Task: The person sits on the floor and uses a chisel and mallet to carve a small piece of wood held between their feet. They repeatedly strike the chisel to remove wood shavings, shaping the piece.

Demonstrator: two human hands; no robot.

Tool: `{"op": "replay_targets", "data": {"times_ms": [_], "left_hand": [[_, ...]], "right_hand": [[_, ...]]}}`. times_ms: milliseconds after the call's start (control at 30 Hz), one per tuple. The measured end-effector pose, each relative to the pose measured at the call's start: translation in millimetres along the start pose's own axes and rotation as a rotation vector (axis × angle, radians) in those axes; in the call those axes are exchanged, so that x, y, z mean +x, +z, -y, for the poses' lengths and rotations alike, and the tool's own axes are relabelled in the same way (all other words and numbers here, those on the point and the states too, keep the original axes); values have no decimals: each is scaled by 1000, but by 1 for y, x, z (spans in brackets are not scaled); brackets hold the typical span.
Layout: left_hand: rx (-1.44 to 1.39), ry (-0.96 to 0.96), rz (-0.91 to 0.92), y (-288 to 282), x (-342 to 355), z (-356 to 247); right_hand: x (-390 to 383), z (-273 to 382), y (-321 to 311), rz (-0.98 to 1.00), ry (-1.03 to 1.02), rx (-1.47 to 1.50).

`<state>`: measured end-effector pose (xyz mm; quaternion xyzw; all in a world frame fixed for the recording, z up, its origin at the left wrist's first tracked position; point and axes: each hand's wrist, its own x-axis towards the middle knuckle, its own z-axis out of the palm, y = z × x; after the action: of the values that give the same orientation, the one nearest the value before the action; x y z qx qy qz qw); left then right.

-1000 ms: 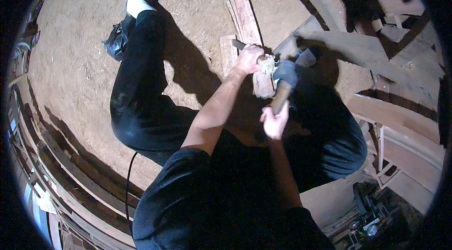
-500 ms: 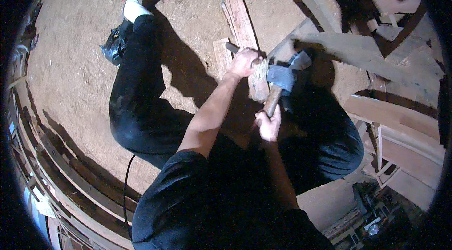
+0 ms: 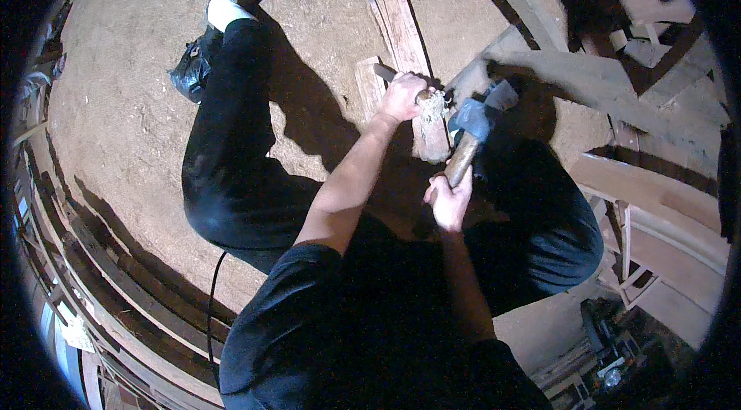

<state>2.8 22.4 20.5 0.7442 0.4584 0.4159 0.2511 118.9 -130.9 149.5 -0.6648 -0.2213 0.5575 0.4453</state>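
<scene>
Hammer-like tool (image 3: 471, 126), right of centre, is gripped by the right hand (image 3: 449, 201). At upper centre, the left hand (image 3: 403, 97) clasps a dark bar (image 3: 384, 72) near a wooden block (image 3: 431, 138).

The brown floor (image 3: 131, 116) carries wooden planks (image 3: 400, 28) and a black bag (image 3: 187, 76).

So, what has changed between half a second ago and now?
The right hand has drawn the grey-headed tool slightly rightward, away from the left hand. Nothing was newly grasped or released. The left hand's grip stays around a dark bar; the long plank lies unmoved.
</scene>
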Motion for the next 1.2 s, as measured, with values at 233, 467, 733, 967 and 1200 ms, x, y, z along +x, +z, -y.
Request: {"op": "replay_targets", "data": {"times_ms": [233, 467, 733, 967, 1200], "left_hand": [[16, -19, -20, -4, -2, -5], [85, -163, -199, -18, -9, -22], [44, -374, -219, -15, -38, 5], [-44, -317, -61, -5, -22, -5], [-87, -180, -122, -12, -22, -12]], "right_hand": [[6, -28, -13, 8, -46, -196], [4, -8, -4, 63, 83, -72], [3, -19, -2, 140, 99, -98], [7, -32, -17, 94, 42, -154], [6, -16, -14, 101, 107, -32]]}}
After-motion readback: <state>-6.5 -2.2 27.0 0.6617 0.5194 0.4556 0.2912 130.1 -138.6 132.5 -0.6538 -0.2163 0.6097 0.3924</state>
